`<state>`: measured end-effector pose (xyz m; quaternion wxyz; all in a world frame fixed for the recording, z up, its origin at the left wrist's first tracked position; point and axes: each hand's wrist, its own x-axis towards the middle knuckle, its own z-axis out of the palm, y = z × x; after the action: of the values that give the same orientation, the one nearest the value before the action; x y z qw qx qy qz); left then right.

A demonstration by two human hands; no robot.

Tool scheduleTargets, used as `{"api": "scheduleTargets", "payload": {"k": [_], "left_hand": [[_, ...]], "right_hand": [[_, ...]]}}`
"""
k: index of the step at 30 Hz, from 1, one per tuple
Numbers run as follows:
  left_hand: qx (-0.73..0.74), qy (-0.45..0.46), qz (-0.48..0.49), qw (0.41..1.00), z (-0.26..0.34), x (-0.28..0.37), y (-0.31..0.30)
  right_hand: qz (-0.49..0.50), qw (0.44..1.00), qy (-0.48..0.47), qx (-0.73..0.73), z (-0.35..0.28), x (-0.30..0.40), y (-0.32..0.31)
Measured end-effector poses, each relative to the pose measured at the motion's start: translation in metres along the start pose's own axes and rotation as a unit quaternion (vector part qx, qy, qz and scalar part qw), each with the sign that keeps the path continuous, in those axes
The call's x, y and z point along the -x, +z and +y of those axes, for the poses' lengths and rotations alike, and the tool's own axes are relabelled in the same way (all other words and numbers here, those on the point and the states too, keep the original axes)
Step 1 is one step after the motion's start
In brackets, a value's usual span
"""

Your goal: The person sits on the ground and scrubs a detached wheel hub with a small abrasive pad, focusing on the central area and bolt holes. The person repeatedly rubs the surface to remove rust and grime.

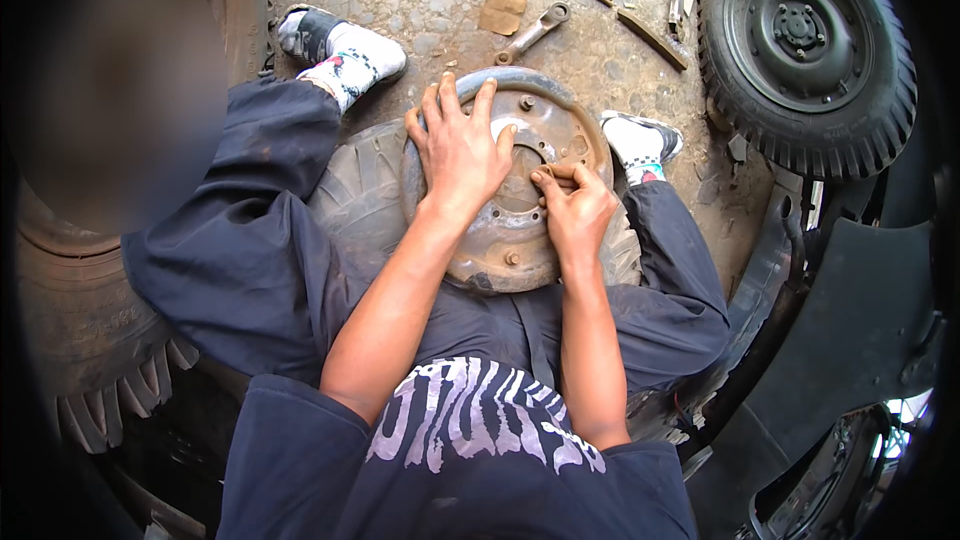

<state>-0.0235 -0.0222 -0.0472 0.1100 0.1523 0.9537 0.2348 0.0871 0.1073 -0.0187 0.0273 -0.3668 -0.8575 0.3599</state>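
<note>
A rusty round brake backing plate (517, 240) with a raised rim and a large central hole lies on a worn tyre (367, 195) between my legs. Over its left side spreads my left hand (465, 142), the fingertips reaching the far rim and steadying it. My right hand (577, 202) is at the right edge of the central hole, thumb and fingers pinched together on a small brown piece (547, 171). Most of that piece is hidden by the fingers. Bolts (527, 102) stick up from the plate near its rim.
On the cracked ground lie a metal link arm (534, 34), a brown paper-like scrap (502, 11) and thin strips (651, 39). A wheel with a chunky tyre (810, 52) stands at the right, above dark vehicle panels (847, 315). Another large tyre (90, 307) is close on my left.
</note>
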Motion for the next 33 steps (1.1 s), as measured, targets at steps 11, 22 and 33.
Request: {"api": "scheduleTargets", "payload": {"k": [11, 22, 33], "left_hand": [[0.000, 0.008, 0.035, 0.999, -0.006, -0.001, 0.000], [0.053, 0.003, 0.072, 0.996, -0.016, -0.016, -0.002], [0.037, -0.009, 0.083, 0.996, -0.013, -0.014, 0.004]], "right_hand": [[0.039, 0.999, -0.033, -0.013, 0.012, 0.008, -0.031], [0.007, 0.998, -0.018, -0.066, 0.006, -0.060, 0.007], [0.003, 0.997, 0.059, -0.042, 0.010, -0.043, -0.012]]}}
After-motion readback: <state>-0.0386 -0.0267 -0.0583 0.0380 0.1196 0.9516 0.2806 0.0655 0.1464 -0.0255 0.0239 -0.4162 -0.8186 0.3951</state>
